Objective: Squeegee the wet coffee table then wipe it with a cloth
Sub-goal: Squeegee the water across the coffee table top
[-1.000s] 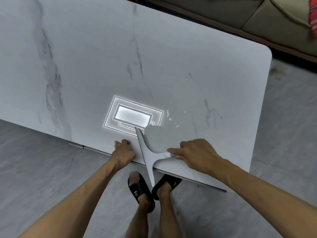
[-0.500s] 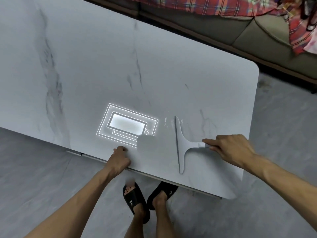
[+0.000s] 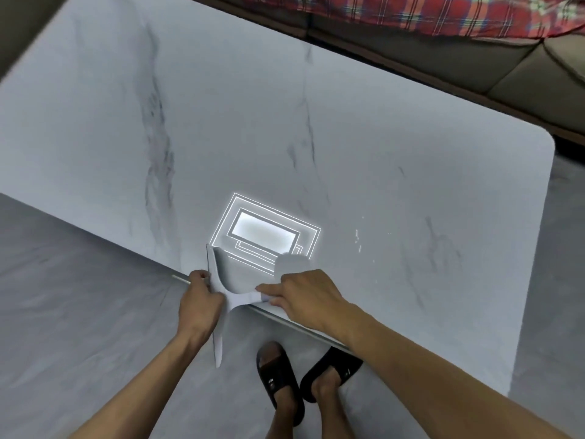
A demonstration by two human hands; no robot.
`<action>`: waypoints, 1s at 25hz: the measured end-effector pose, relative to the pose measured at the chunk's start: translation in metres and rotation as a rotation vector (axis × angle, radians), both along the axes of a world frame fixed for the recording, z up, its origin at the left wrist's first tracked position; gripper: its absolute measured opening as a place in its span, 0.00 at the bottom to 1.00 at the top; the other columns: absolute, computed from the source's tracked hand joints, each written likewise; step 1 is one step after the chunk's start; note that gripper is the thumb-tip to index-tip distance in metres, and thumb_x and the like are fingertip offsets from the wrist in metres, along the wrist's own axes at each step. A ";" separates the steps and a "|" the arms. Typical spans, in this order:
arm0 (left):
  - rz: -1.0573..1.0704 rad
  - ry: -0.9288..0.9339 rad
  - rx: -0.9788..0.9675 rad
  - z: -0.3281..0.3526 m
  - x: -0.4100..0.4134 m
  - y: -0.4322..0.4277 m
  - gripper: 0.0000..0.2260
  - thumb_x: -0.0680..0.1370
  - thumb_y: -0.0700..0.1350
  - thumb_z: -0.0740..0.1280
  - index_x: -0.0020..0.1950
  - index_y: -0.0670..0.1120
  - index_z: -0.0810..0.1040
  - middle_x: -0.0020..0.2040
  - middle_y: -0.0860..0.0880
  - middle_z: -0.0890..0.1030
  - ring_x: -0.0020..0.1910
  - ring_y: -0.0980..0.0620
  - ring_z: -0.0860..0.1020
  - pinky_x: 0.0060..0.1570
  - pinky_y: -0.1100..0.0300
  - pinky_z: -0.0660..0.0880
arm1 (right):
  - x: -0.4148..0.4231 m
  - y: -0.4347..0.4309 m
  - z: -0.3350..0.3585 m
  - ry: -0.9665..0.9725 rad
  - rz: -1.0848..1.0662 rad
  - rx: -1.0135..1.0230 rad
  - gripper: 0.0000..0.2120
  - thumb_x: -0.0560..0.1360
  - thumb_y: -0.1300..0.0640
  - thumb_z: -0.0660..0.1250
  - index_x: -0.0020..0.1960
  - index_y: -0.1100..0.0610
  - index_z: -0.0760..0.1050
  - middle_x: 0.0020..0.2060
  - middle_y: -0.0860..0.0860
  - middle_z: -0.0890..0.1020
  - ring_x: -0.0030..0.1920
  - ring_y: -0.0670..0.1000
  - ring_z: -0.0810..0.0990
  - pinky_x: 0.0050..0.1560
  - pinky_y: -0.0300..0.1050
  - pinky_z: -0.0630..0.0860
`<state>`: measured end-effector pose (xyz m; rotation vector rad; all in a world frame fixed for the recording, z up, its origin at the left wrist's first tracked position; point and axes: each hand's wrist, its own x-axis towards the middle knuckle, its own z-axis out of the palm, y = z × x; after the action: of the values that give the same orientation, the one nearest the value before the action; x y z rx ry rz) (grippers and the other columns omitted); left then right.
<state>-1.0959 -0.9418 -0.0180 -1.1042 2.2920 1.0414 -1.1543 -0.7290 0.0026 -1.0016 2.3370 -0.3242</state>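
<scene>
Across the near edge of the marble tabletop (image 3: 285,122), the stroke has run out: half a second ago the white squeegee (image 3: 221,296) stood well in from the edge, to the right of the ceiling-light reflection (image 3: 266,232); now it sits at the lip itself, blade crossing the edge and its lower end hanging out over the grey floor (image 3: 79,280). That reads as a pass pulled leftward and off the near edge, carrying water with it, so this strip looks done. A few droplets (image 3: 357,239) glint to the right of the reflection, well apart from the blade, so my guess is more passes are owed there.

No cloth shows anywhere in view; the wiping half of the task appears not yet begun.

The right hand (image 3: 304,296) grips the squeegee handle, fingers closed around it. The left hand (image 3: 199,296), which was curled on the table edge both earlier, is at that same edge now but touching the blade's left side; whether it pinches the blade or only the lip, I cannot tell. The black sandals (image 3: 278,378) stand below, just beside the edge.
</scene>
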 end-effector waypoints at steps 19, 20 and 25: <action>-0.528 -0.121 0.171 0.013 -0.056 0.100 0.15 0.74 0.34 0.58 0.57 0.48 0.68 0.51 0.48 0.71 0.41 0.50 0.72 0.33 0.61 0.64 | -0.003 0.270 0.047 0.106 -0.670 0.362 0.17 0.80 0.40 0.51 0.67 0.31 0.66 0.38 0.39 0.77 0.45 0.47 0.79 0.39 0.43 0.70; -0.515 -0.115 0.160 0.015 -0.059 0.102 0.14 0.74 0.35 0.59 0.57 0.49 0.68 0.49 0.49 0.72 0.40 0.51 0.72 0.33 0.62 0.65 | -0.003 0.269 0.050 0.103 -0.666 0.347 0.17 0.79 0.40 0.51 0.67 0.31 0.65 0.38 0.40 0.78 0.44 0.46 0.79 0.38 0.42 0.69; -0.404 -0.058 0.091 0.020 -0.088 0.104 0.13 0.75 0.37 0.60 0.58 0.48 0.68 0.38 0.49 0.75 0.34 0.52 0.73 0.29 0.60 0.65 | -0.043 0.213 0.045 0.084 -0.445 0.180 0.18 0.79 0.38 0.47 0.67 0.28 0.61 0.41 0.43 0.78 0.42 0.45 0.78 0.37 0.41 0.67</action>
<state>-1.1835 -0.8377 0.0018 -0.5909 2.2661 0.9268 -1.1978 -0.5161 0.0480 -0.4101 2.5994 -0.2379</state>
